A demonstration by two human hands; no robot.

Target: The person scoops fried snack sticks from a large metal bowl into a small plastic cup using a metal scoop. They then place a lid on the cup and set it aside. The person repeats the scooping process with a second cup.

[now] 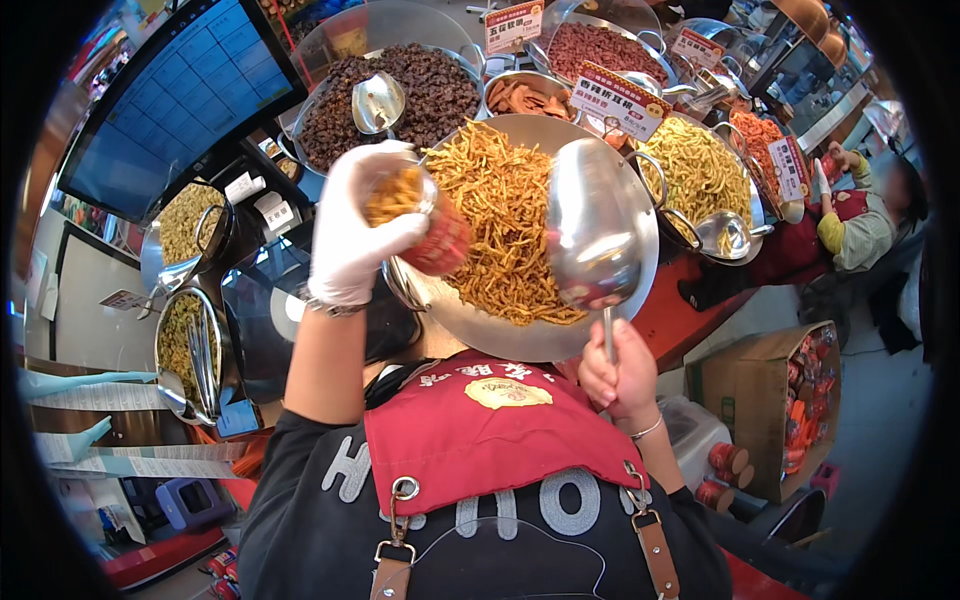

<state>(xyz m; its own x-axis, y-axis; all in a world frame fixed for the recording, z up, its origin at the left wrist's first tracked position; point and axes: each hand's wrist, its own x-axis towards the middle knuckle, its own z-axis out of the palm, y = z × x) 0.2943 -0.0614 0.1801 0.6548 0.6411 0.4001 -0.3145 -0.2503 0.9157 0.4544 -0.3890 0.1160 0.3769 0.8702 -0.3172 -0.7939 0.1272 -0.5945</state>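
Note:
My left hand (360, 225), in a white glove, grips a red printed canister (442, 238) that lies tilted, its mouth towards the glove. Golden fried strips (396, 196) show inside the mouth. My bare right hand (621, 371) holds the handle of a large metal scoop (596, 217), whose rounded back faces up and is slightly blurred. Both hands are over or beside a wide metal pan (487, 339) heaped with brown seasoned strips (499, 225). The scoop covers the right part of the heap, and what lies beneath it is hidden.
Beyond stands a bowl of dark diced food (442, 90) with a metal scoop (377, 103) in it. Yellow strips (686, 161) fill a pan at right. A screen (187, 97) stands at left. A co-worker (862, 217) is at far right, above a carton (742, 405) of red canisters.

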